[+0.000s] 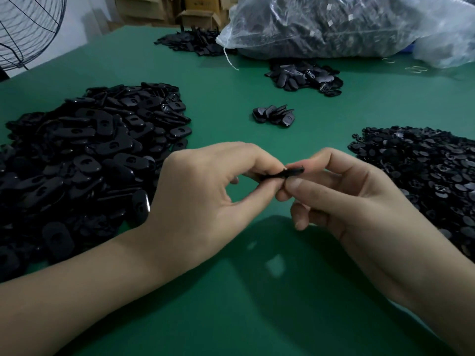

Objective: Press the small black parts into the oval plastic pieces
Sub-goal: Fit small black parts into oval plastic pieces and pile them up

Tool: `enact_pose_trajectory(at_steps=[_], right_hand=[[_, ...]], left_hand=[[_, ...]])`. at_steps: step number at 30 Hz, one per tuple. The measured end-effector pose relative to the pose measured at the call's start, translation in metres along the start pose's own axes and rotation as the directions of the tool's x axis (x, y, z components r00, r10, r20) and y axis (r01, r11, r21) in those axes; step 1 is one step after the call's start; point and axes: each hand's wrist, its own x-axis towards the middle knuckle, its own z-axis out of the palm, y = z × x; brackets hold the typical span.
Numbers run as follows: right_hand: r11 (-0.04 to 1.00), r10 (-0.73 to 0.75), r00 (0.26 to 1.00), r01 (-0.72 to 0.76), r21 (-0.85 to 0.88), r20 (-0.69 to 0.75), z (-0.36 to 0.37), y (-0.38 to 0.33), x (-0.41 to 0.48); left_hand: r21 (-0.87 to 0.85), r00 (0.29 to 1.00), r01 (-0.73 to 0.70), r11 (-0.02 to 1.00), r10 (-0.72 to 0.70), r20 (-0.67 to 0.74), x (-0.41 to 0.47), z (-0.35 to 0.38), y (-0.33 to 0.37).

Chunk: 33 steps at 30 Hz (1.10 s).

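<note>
Pinching one oval piece (272, 175) edge-on, the left hand (205, 191) and right hand (341, 191) are closing around a small black part (295, 170); misalignment could be making it slip.

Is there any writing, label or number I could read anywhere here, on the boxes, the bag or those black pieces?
None can be read.
Cardboard boxes: dark marks, too blurred to make out.
Plastic bag: small pale tags inside, too small to read.
Oval pieces: no visible text.

Glossy plastic ovals (84, 150), matt green tabletop (231, 304)
</note>
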Motion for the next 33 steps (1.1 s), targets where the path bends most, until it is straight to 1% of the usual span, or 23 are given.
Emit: enact_pose_trajectory(at_steps=[2, 4, 7, 9, 12, 14, 17, 20, 22, 25, 28, 30, 32, 33], right_hand=[[0.989, -0.089, 0.995, 0.083, -0.125, -0.046, -0.002, 0.001, 0.002], [0.951, -0.165, 0.985, 0.144, -0.273, -0.054, -0.004, 0.001, 0.003], [0.868, -0.257, 0.966, 0.218, -0.446, -0.028, -0.006, 0.003, 0.004], [0.844, -0.272, 0.962, 0.226, -0.486, -0.024, -0.007, 0.004, 0.004], [0.898, -0.202, 0.977, 0.157, -0.411, -0.068, -0.008, 0.007, 0.006], [0.935, -0.144, 0.984, 0.103, -0.338, -0.100, -0.008, 0.008, 0.006], [0.968, -0.099, 0.987, 0.067, -0.241, -0.123, -0.009, 0.006, 0.006], [0.970, -0.072, 0.992, 0.046, -0.240, -0.099, -0.013, 0.005, 0.007], [0.970, -0.056, 0.996, 0.037, -0.240, -0.074, -0.014, 0.006, 0.008], [0.970, -0.054, 0.997, 0.037, -0.241, -0.063, -0.015, 0.009, 0.008], [0.944, -0.087, 0.992, 0.052, -0.326, -0.094, -0.015, 0.013, 0.009], [0.909, -0.124, 0.987, 0.071, -0.412, -0.102, -0.016, 0.015, 0.010], [0.891, -0.150, 0.984, 0.093, -0.444, -0.096, -0.017, 0.016, 0.010], [0.886, -0.158, 0.983, 0.101, -0.452, -0.091, -0.017, 0.016, 0.010]], left_hand=[[-0.058, 0.992, 0.124, 0.991, -0.123, 0.015, 0.001, 0.001, -0.001], [-0.153, 0.969, 0.247, 0.957, -0.241, 0.060, 0.000, 0.004, -0.001], [-0.259, 0.931, 0.363, 0.895, -0.337, 0.141, 0.001, 0.006, -0.001], [-0.322, 0.903, 0.426, 0.845, -0.378, 0.203, 0.002, 0.007, -0.003], [-0.407, 0.857, 0.513, 0.756, -0.422, 0.297, 0.001, 0.009, -0.008], [-0.385, 0.852, 0.513, 0.767, -0.402, 0.334, 0.002, 0.010, -0.010], [-0.307, 0.857, 0.463, 0.831, -0.332, 0.393, 0.006, 0.006, -0.012], [-0.297, 0.856, 0.377, 0.877, -0.207, 0.474, 0.014, 0.001, -0.012], [-0.293, 0.845, 0.356, 0.887, -0.172, 0.505, 0.018, -0.002, -0.013], [-0.275, 0.831, 0.368, 0.888, -0.182, 0.526, 0.021, -0.003, -0.016], [-0.226, 0.849, 0.368, 0.902, -0.228, 0.476, 0.030, -0.005, -0.024], [-0.136, 0.857, 0.341, 0.930, -0.248, 0.451, 0.044, -0.004, -0.035], [-0.007, 0.863, 0.295, 0.955, -0.263, 0.431, 0.063, 0.003, -0.048], [0.036, 0.867, 0.295, 0.955, -0.283, 0.410, 0.073, 0.010, -0.055]])
